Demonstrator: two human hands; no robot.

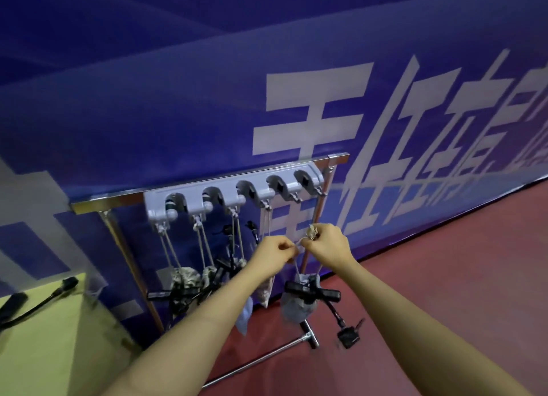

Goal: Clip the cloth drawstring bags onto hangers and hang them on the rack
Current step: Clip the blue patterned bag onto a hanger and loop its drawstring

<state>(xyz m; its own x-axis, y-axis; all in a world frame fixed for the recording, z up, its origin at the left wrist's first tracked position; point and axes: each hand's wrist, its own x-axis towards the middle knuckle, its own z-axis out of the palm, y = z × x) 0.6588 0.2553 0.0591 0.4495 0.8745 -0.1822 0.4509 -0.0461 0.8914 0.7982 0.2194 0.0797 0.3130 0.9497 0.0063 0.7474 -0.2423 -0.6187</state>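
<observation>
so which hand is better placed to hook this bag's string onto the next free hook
Right. The right hand pinches the string's knotted end, highest and nearest the free hooks; the left hand grips the cord lower, steadying the grey bag.

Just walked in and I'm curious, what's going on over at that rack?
A person is hanging cloth drawstring bags from a grey hook bar mounted on a chrome rack against a blue banner wall. Several bags already dangle by their cords from the hooks on the left. The left hand and right hand are pinching the drawstring of a grey bag hanging below them, not yet hooked.
</observation>
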